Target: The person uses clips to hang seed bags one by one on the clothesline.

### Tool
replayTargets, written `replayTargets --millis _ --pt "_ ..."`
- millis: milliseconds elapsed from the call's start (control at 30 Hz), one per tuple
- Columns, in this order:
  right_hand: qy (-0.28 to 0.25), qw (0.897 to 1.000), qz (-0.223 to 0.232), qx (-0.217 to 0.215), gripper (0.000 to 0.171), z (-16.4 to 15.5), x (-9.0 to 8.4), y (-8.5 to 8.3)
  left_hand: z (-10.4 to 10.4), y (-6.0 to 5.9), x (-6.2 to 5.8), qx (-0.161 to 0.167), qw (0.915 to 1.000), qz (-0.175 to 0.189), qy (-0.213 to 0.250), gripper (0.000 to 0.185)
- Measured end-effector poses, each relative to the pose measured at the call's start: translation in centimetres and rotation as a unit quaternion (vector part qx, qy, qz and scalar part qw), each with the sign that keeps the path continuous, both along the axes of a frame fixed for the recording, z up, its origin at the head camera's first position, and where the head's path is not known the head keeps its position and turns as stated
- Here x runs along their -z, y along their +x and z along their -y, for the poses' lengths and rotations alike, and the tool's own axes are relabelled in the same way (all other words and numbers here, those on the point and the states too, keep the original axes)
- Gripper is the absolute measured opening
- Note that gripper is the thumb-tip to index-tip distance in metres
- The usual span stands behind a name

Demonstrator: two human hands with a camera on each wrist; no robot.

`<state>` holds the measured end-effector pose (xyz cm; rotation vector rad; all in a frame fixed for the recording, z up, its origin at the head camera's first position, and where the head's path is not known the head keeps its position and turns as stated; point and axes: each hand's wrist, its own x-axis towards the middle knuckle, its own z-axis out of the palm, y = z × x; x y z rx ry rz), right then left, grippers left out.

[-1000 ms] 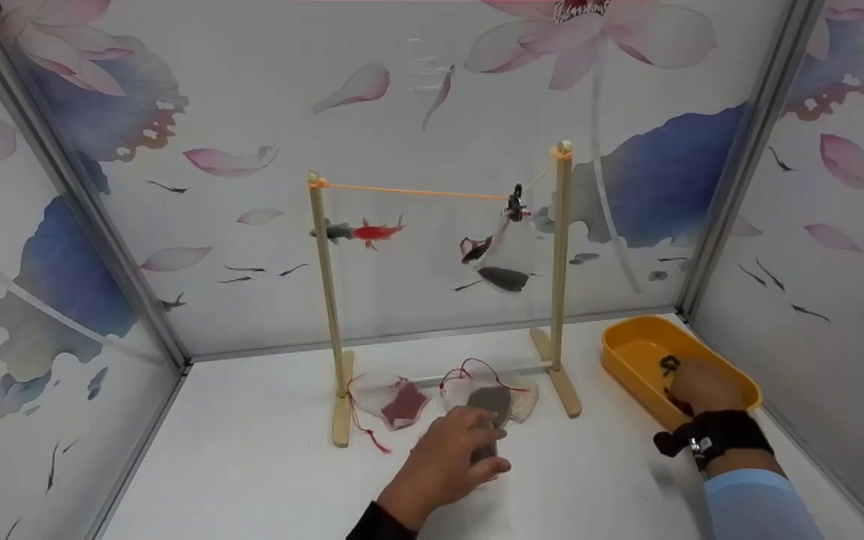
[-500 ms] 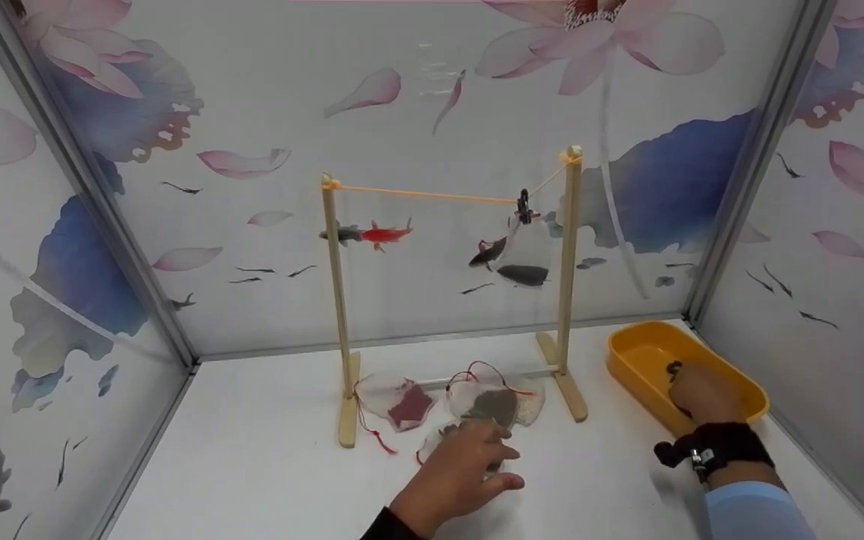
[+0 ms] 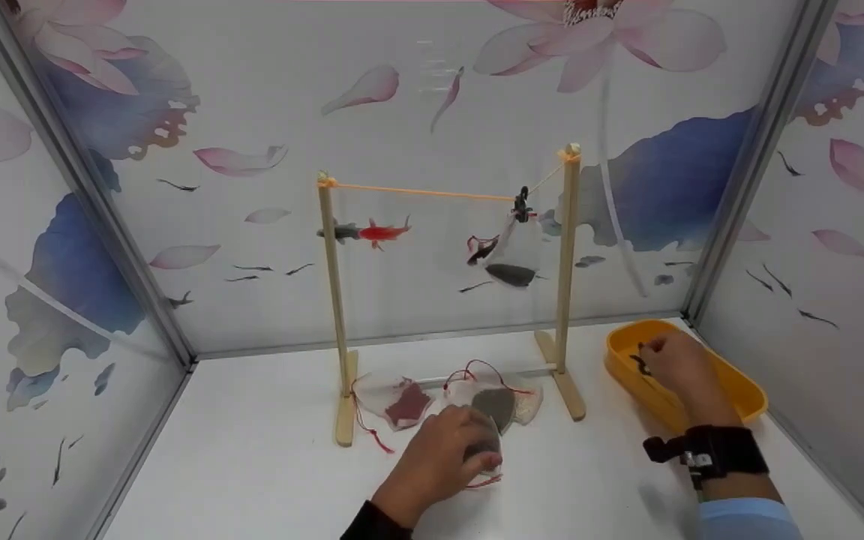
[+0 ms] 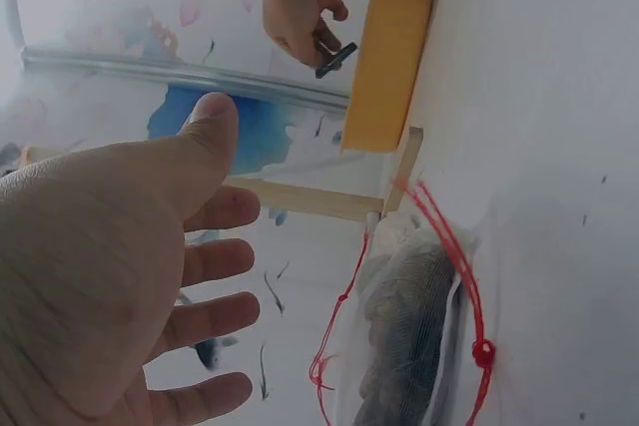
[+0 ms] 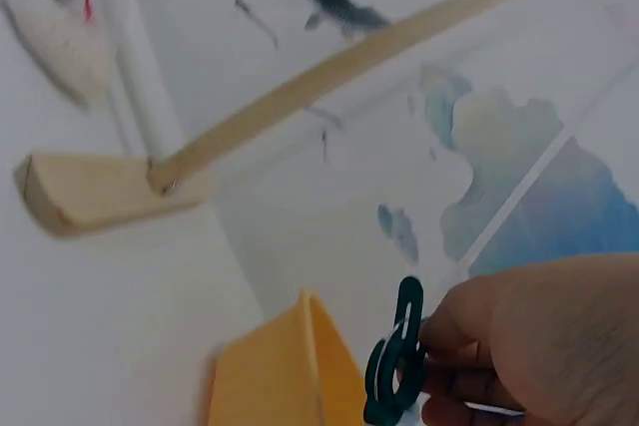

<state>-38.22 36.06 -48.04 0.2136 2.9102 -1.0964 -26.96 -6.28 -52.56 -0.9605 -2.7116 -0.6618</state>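
My right hand (image 3: 683, 371) pinches a dark green clip (image 5: 399, 356) at the yellow tray (image 3: 664, 401). In the left wrist view the clip (image 4: 336, 60) shows beside the tray's wall. My left hand (image 3: 439, 454) hovers with loosely spread fingers over a sheer drawstring bag (image 4: 404, 336) with dark contents and red strings, and holds nothing. Behind it lie a bag with reddish contents (image 3: 406, 405), one with grey contents (image 3: 493, 409) and a pale beige one (image 3: 528, 405). Another sheer bag (image 3: 511, 259) hangs from a black clip (image 3: 522, 206) on an orange cord (image 3: 417, 192).
Two wooden posts, left (image 3: 332, 300) and right (image 3: 567, 262), carry the cord and stand on flat feet. A white bar joins them low down. Printed panels (image 3: 432, 300) enclose the white table (image 3: 252, 450) at the back and sides.
My right hand has risen from inside the tray and shifted left, with the clip in its fingers. My left hand has moved slightly over the near bag.
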Motion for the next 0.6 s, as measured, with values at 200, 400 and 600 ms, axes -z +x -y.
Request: replayTargets --millis 200,400,600 --pt "-0.095 0.990 -0.079 -0.066 0.032 8.0 -1.8 1.6 2.0 -0.5 -1.3 -0.064 0.9930 -0.016 0.098 0.028" --pt "-0.184 0.964 -0.109 -0.157 0.013 17.0 -1.9 4.0 3.2 -0.6 -2.6 -0.095 0.9791 -0.012 0.179 0.049" --pt "-0.192 0.938 -0.125 -0.260 0.009 22.8 -0.9 5.7 3.5 -0.4 -3.1 -0.080 0.9700 0.044 0.225 0.070"
